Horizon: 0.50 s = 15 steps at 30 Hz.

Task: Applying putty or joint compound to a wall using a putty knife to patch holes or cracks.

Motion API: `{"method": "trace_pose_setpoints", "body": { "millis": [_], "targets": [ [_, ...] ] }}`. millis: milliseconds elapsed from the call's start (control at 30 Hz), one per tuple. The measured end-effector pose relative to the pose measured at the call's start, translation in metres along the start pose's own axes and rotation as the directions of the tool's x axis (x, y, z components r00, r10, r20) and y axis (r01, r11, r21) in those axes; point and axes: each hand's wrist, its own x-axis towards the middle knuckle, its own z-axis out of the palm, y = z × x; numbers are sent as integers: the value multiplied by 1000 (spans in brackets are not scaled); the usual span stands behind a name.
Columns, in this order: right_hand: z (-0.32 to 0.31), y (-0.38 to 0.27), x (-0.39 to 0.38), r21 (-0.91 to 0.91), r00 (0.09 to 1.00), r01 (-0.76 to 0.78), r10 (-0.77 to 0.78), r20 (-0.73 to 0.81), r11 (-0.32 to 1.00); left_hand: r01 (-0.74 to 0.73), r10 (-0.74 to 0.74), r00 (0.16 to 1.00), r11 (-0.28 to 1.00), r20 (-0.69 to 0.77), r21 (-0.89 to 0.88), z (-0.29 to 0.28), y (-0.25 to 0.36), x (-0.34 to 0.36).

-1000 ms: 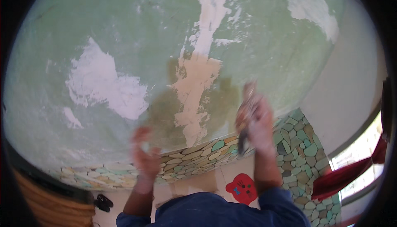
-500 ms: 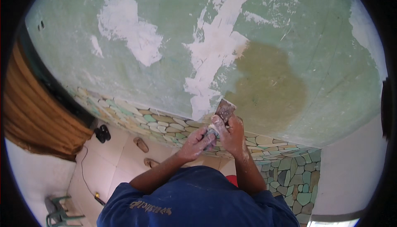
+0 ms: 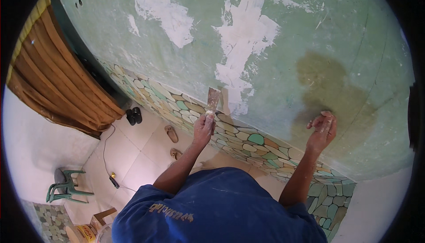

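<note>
One flat, brown-grey metal scraper [image 3: 213,101]
Our left hand [image 3: 203,130] grips it low, likely freeing the blade [image 3: 214,94]; our half-open right hand [image 3: 322,131] hangs near the white-patched green wall [image 3: 276,77].

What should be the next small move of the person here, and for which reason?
Probably shift the scraper a little rightward, onto the central white patch: the left grip holds it blade-up, and the blade appears just left of the patch's lower end. The right grip seems empty.
</note>
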Motion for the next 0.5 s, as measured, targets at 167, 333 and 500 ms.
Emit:
{"method": "trace_pose_setpoints", "body": {
  "millis": [167, 333, 500],
  "targets": [
    [-20, 3, 4, 53, 1000, 24, -25, 11, 998, -113, 134, 988, 961, -71, 253, 19, 36, 35],
    [-28, 9, 6, 117, 998, -4, -4, 68, 993, -204, 224, 972, 957, -78, 207, 30, 64, 64],
    [-35, 10, 7, 132, 992, -21, 5, 125, 991, -206, 224, 970, 964, -94, 168, 19, 24, 40]
  ]
}}
